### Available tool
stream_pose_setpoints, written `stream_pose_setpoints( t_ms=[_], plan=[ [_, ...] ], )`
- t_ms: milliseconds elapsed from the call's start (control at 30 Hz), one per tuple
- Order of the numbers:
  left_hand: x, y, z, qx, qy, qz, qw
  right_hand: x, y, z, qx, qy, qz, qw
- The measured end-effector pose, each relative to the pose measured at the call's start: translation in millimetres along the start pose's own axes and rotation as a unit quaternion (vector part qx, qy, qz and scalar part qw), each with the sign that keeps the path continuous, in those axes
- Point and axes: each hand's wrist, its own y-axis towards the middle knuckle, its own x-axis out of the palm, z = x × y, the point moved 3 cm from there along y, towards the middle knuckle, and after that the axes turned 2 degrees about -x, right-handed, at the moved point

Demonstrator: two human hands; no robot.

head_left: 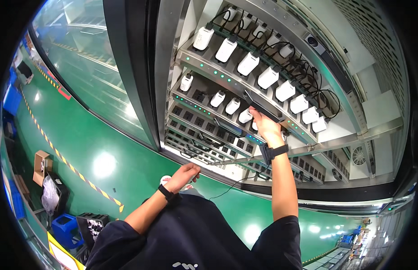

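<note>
Floor: green, glossy, with a yellow-and-black striped line (60, 155) running across it and ceiling lights mirrored in the sheen. Along the left edge: blue bins (65, 227), a brown cardboard box (40, 166), and a black tray of small parts (94, 225) near my left elbow. Ahead of me: a tall metal cabinet (380, 130), its glass door (92, 67) swung open to the left, with tiers of slanted shelves inside. Upper shelves: rows of white charger blocks (247, 63), each plugged in with a black cable, and small green lights along the shelf edges (lower shelves mostly show bare black sockets). My right hand (264, 126), wrist strap on, is raised to the middle tier; its fingers are closed on the lower end of a flat black device (263, 105) that lies slanted along the shelf edge, just right of the white blocks there. My left hand (184, 175), also strapped at the wrist, is low by the cabinet's base, fingers curled loosely around something white and round (165, 180) (I cannot tell what it is). A thin black cord (236, 184) runs between my forearms.
</note>
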Motion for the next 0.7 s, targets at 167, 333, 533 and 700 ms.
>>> stream_pose_setpoints(
  t_ms=[167, 333, 533, 700],
  plan=[
    [1.1, 1.8, 2.3, 0.000, 0.004, -0.006, 1.000, -6.8, 3.3, -10.0, 0.000, 0.010, -0.015, 1.000],
    [-8.3, 6.5, -1.3, 0.009, 0.001, -0.007, 1.000, -10.9, 4.6, -21.0, 0.000, -0.018, -0.025, 1.000],
    [-27.1, -0.8, -4.3, 0.018, 0.019, 0.042, 0.999, 0.2, 23.1, -41.1, -0.039, -0.001, -0.031, 0.999],
    [-22.6, -17.7, 7.4, 0.146, 0.184, 0.009, 0.972, 14.3, 19.9, 49.3, 0.023, 0.205, -0.053, 0.977]
  ],
)
